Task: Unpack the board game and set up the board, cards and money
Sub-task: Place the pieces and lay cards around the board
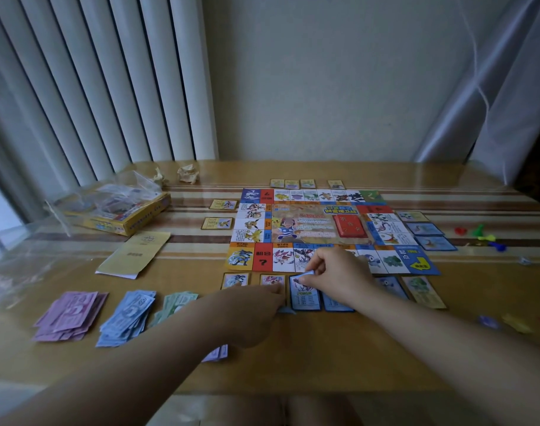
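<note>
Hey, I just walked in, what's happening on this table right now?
A person is setting up a board game. The board lies open on the table, with cards lined along its edges. The right hand pinches a blue card at the near edge; the left hand rests beside it, over a pink card. Purple, blue and green money sits in piles at left, near the box.

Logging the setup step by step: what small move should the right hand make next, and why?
Probably set the blue card it pinches flat and release it. The right hand holds its top edge just below the board, where other cards already lie in a row along that edge.
</note>
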`<state>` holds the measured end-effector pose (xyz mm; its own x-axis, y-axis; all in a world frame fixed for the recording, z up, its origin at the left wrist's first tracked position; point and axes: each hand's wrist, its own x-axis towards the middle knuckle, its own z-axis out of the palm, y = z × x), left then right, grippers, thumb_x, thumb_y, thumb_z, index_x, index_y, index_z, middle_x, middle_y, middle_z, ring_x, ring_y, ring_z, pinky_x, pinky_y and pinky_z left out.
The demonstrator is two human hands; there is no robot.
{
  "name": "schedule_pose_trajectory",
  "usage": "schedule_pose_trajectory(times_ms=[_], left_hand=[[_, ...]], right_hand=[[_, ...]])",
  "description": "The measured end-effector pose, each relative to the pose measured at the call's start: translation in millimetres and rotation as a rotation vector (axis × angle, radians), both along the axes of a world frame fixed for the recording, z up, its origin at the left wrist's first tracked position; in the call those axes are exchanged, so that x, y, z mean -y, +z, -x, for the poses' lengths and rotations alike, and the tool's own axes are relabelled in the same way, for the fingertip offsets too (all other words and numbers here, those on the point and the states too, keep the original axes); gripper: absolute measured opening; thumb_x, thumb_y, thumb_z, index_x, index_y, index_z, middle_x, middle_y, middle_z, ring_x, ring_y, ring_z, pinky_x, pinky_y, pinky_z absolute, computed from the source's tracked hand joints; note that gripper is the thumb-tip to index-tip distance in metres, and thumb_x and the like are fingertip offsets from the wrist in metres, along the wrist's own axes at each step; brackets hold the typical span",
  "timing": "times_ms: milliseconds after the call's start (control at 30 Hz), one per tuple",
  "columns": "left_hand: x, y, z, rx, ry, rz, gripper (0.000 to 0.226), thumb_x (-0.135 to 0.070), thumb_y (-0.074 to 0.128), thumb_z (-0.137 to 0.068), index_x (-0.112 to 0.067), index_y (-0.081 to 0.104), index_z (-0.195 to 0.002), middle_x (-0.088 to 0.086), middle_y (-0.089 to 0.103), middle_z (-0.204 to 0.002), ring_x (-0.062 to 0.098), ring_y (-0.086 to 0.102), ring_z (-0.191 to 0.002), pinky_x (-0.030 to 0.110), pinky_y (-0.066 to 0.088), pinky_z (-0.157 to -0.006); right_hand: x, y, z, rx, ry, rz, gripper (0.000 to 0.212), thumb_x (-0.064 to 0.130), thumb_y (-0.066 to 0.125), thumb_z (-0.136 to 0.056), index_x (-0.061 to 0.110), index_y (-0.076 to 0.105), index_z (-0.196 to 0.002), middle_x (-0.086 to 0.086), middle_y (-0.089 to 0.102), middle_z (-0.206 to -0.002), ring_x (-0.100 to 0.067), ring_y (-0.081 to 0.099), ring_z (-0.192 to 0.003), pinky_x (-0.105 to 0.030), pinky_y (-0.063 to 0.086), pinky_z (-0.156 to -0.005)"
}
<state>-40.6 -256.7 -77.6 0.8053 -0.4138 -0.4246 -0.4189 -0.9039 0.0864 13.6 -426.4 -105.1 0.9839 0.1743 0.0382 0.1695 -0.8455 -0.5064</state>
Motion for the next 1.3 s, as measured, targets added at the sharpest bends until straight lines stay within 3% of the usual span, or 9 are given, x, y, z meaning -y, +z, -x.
schedule_pose_trajectory(times_ms=[433,500,600,700,800,900,1067,1200,1300], left_hand=[[2.4,4.9,4.6,0.065,-0.014,0.019,0.051,-0.020,0.033,-0.103,-0.022,0.017,-0.151,-0.004,0.019,-0.157,0.019,0.026,-0.141,0.041,0.022,-0.115],[2.1,18.0,4.9,0.128,0.021,0.150,0.043,-0.022,0.032,-0.103,-0.023,0.030,-0.146,-0.002,0.031,-0.152,0.016,0.036,-0.134,0.033,0.033,-0.107],[-3.4,36.5,-5.4,0.195,0.192,0.505,0.029,-0.030,0.033,-0.103,-0.025,0.051,-0.125,-0.002,0.059,-0.117,0.012,0.056,-0.096,0.023,0.047,-0.078],[-10.1,41.1,-17.6,-0.106,0.563,1.142,0.024,-0.019,0.044,-0.099,-0.013,0.057,-0.118,0.002,0.067,-0.097,0.023,0.066,-0.093,0.037,0.056,-0.084],[-8.2,38.9,-15.8,-0.540,0.717,1.569,0.020,-0.006,0.046,-0.096,-0.005,0.059,-0.111,0.006,0.072,-0.096,0.019,0.070,-0.093,0.031,0.060,-0.071],[-3.0,32.9,-13.4,-0.664,0.738,1.662,0.018,-0.003,0.048,-0.093,-0.003,0.062,-0.105,0.008,0.073,-0.094,0.018,0.071,-0.087,0.029,0.060,-0.066],[-0.9,27.3,-14.0,-0.704,0.723,1.709,0.022,-0.006,0.051,-0.091,0.000,0.062,-0.109,0.011,0.072,-0.102,0.018,0.071,-0.091,0.025,0.059,-0.065],[-8.3,32.7,-16.9,-0.922,0.722,1.896,0.041,-0.028,0.047,-0.088,-0.001,0.066,-0.112,0.023,0.064,-0.116,0.033,0.068,-0.097,0.039,0.055,-0.077],[-10.3,31.8,-17.8,-0.932,0.717,1.922,0.044,-0.023,0.043,-0.083,-0.002,0.058,-0.119,0.025,0.064,-0.115,0.038,0.066,-0.099,0.046,0.054,-0.079]], right_hand=[[2.4,4.8,-1.0,0.204,0.012,0.176,0.025,0.056,0.066,-0.078,0.034,0.053,-0.082,0.016,0.045,-0.071,-0.008,0.044,-0.083,-0.033,0.027,-0.084],[4.7,14.2,-5.0,0.245,0.001,0.078,0.022,0.053,0.064,-0.080,0.034,0.055,-0.078,0.014,0.051,-0.071,-0.008,0.050,-0.077,-0.033,0.030,-0.086],[8.8,44.4,-11.6,0.229,-0.007,-0.180,0.015,0.040,0.062,-0.087,0.027,0.059,-0.080,0.011,0.057,-0.073,-0.006,0.054,-0.068,-0.028,0.045,-0.075],[9.1,77.1,-6.9,0.062,0.107,-0.422,0.015,0.030,0.054,-0.094,0.020,0.062,-0.086,0.008,0.058,-0.075,0.007,0.052,-0.056,-0.018,0.039,-0.062],[6.4,88.5,-0.5,-0.062,0.213,-0.424,0.019,0.037,0.057,-0.090,0.020,0.066,-0.089,0.010,0.062,-0.079,0.011,0.055,-0.062,-0.017,0.041,-0.068],[3.0,85.9,0.8,-0.131,0.226,-0.419,0.026,0.042,0.068,-0.080,0.017,0.068,-0.083,0.004,0.068,-0.085,-0.005,0.064,-0.086,-0.026,0.049,-0.081],[1.4,87.9,-1.5,-0.162,0.203,-0.381,0.020,0.037,0.071,-0.079,0.021,0.066,-0.070,0.013,0.065,-0.070,-0.004,0.062,-0.078,-0.028,0.049,-0.081],[3.9,92.7,-4.8,-0.164,0.171,-0.355,0.016,0.034,0.068,-0.084,0.019,0.071,-0.079,0.015,0.067,-0.079,0.001,0.061,-0.081,-0.021,0.044,-0.073],[4.3,92.2,-7.8,-0.166,0.154,-0.321,0.016,0.034,0.066,-0.086,0.019,0.071,-0.081,0.013,0.069,-0.085,0.002,0.061,-0.085,-0.023,0.043,-0.075]])
